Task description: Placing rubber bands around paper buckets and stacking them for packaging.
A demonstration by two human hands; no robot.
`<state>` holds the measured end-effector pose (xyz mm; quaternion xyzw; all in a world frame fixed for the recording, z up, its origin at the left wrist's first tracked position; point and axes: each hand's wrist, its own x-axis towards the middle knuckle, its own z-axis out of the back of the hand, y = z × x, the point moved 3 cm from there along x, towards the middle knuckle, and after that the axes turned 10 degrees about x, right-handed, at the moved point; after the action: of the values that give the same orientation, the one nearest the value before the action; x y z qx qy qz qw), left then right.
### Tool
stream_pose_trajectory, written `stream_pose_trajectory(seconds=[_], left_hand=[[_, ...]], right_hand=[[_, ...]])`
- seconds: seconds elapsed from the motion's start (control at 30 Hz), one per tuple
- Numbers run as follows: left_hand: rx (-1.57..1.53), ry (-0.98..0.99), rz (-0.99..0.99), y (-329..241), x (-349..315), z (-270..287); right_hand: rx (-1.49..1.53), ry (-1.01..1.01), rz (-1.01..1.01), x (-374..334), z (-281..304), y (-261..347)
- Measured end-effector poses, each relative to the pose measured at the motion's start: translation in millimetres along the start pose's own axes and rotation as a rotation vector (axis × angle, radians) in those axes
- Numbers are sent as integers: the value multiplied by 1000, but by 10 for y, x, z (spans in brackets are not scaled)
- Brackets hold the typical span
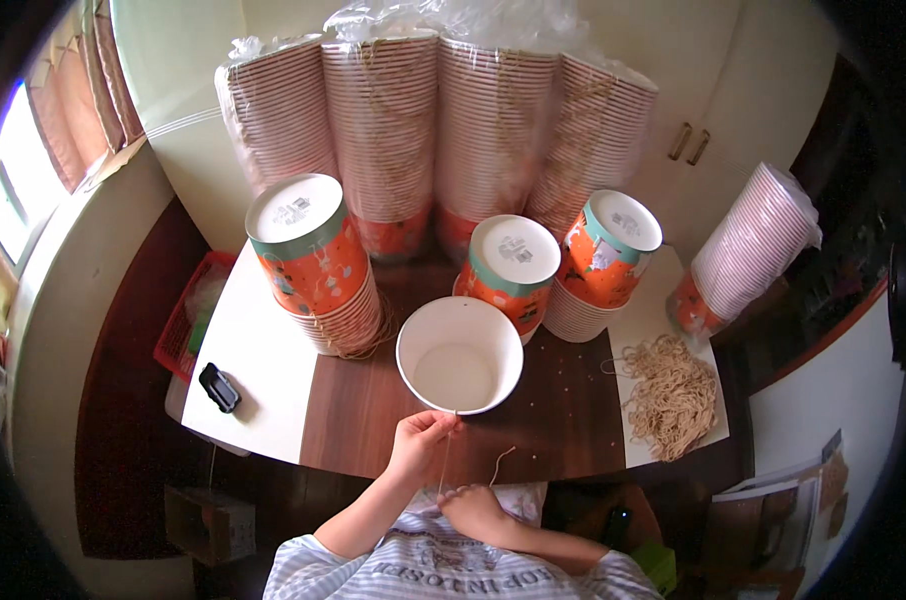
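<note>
A white paper bucket [460,335] stands on the table in front of me, its mouth facing up and its inside bare. At its near rim, my left hand [425,438] is closed, thumb and fingers pinching a thin string. The string runs down toward my right hand [476,510], which is closed on it low by the table's front edge. A loose, light-coloured string end [501,463] sticks up beyond the right hand. The palm side of the right hand is hidden.
Behind the bucket stand upside-down stacks of orange buckets [313,262], [513,270], [609,250]. Tall plastic-wrapped stacks [381,130] line the back; another wrapped stack [748,245] leans at right. A heap of beige strings [671,395] lies at right, a small black case [219,388] at left.
</note>
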<state>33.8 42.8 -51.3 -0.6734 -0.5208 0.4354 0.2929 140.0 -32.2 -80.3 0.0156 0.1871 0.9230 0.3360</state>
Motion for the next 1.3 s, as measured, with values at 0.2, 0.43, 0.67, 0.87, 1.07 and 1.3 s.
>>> stream_pose_trajectory(seconds=[0.2, 0.43, 0.67, 0.87, 1.07, 1.3], left_hand=[[459, -266, -339, -21, -57, -58], [851, -371, -522, -133, -44, -56], [1444, -375, -1026, -898, -93, 58], [1837, -59, -1017, -978, 141, 262], [1808, 309, -1040, -760, -329, -281], [1172, 385, -731, -626, -604, -723]], right_hand=[[-25, -8, 40, 85, -55, 7], [55, -77, 87, 81, 4, 15], [307, 413, -51, -369, 208, -332], [1177, 569, 226, -808, 931, -512], [1991, -234, 432, -783, 1412, -602], [2540, -528, 502, -189, 1877, -520]])
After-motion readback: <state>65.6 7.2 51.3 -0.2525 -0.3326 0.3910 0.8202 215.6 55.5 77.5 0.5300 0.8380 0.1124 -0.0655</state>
